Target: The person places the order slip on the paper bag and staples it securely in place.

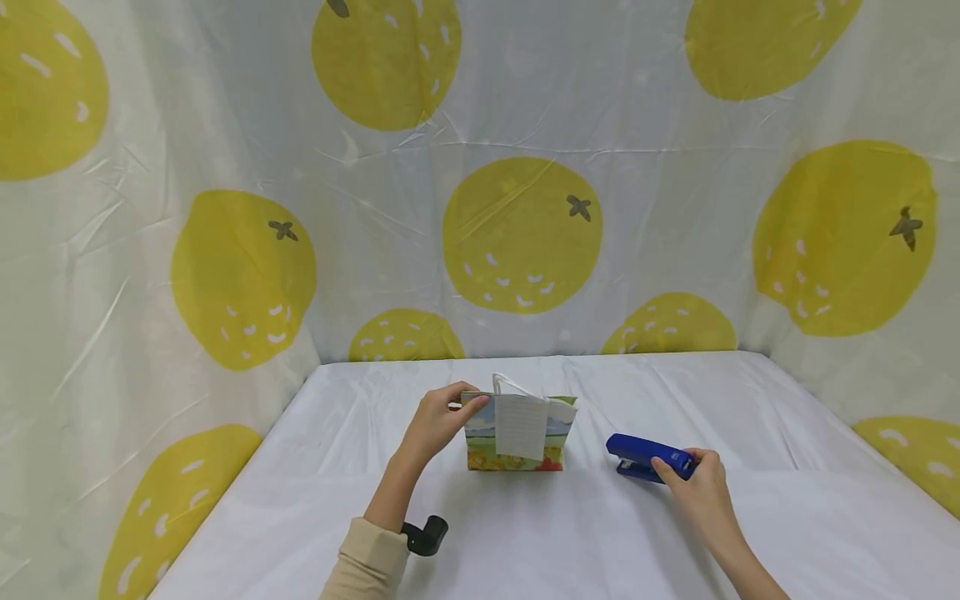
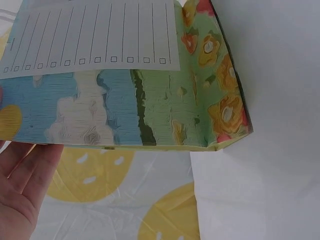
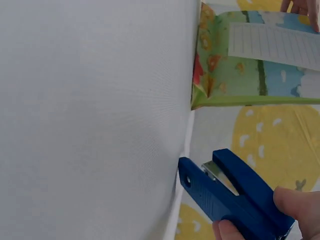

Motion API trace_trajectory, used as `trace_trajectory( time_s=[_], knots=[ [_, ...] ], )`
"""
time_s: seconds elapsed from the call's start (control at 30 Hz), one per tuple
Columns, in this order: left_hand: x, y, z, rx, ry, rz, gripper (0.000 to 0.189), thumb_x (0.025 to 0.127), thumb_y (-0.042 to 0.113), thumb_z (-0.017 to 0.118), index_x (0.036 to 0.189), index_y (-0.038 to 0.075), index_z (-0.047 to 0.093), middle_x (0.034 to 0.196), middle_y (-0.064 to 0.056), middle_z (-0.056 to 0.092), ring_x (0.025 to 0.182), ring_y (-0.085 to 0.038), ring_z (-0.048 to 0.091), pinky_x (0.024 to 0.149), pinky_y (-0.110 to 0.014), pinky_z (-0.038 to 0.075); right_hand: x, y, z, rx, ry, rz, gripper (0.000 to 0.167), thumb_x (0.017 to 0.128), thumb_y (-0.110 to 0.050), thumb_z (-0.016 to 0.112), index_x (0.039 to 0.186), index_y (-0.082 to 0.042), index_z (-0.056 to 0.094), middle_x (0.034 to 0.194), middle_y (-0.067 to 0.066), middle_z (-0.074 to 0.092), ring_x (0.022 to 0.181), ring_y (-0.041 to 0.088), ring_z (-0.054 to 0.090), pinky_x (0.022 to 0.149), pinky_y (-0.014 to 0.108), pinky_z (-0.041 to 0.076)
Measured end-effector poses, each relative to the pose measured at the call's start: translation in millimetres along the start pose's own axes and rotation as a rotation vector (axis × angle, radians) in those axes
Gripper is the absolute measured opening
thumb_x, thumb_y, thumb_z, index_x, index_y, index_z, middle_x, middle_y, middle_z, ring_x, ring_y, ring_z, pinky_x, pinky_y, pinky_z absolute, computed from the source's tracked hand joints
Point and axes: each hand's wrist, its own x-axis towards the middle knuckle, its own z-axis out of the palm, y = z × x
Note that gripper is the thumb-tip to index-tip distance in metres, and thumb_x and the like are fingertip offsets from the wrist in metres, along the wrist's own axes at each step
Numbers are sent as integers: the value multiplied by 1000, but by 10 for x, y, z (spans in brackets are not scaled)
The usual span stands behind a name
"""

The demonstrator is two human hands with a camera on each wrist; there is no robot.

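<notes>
Near the middle of the table stands a small paper gift bag (image 1: 478, 446), upright, printed with sky, clouds and flowers, with a white cord handle (image 1: 512, 383) on top. My left hand (image 1: 441, 421) pinches its upper left edge, thumb on the near side. A white sheet with ruled lines and small checkboxes (image 1: 521, 427) lies against the bag's front; how it is attached cannot be seen. To the right, my right hand (image 1: 705, 492) grips the back end of a blue stapler (image 1: 648, 450). Its front points toward the bag, apart from it, with the jaws parted in the right wrist view (image 3: 235, 195).
A white cloth covers the table (image 1: 525, 542). Behind it and along both sides hang white curtains (image 1: 652, 208) printed with large yellow fruit. A black wrist mount (image 1: 427, 536) sticks out from my left sleeve (image 1: 371, 558).
</notes>
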Motion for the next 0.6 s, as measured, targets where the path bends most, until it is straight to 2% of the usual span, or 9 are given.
trace_trajectory(
  time_s=[0.2, 0.33, 0.47, 0.6],
  knots=[
    [10, 6, 13, -20, 5, -4, 27, 84, 41, 60, 94, 17, 68, 92, 0, 69, 88, -17, 64, 78, -31, 52, -19, 63, -35, -63, -31, -18, 58, 90, -24, 55, 115, 20, 28, 108, 35, 38, 97, 41, 41, 81, 48, 37],
    [12, 3, 16, -39, 14, -2, 27, 83, 40, 61, 93, 16, 68, 92, -1, 70, 89, -18, 65, 77, -31, 53, -30, 84, -76, -149, -82, -13, 54, 88, -27, 56, 110, 16, 31, 98, 31, 45, 84, 34, 48, 70, 39, 41],
    [17, 11, 17, -59, 26, 0, 25, 84, 38, 62, 92, 15, 68, 91, -1, 69, 89, -18, 65, 79, -31, 53, -53, 88, -107, -214, -124, -19, 49, 86, -28, 58, 104, 11, 34, 87, 25, 49, 74, 28, 49, 60, 30, 38],
    [33, 32, 24, -64, 40, 0, 23, 84, 36, 62, 91, 15, 68, 90, 0, 69, 88, -17, 64, 80, -32, 53, -92, 90, -124, -238, -156, -18, 45, 84, -27, 59, 100, 7, 35, 82, 21, 50, 71, 25, 49, 56, 28, 35]
  ],
)
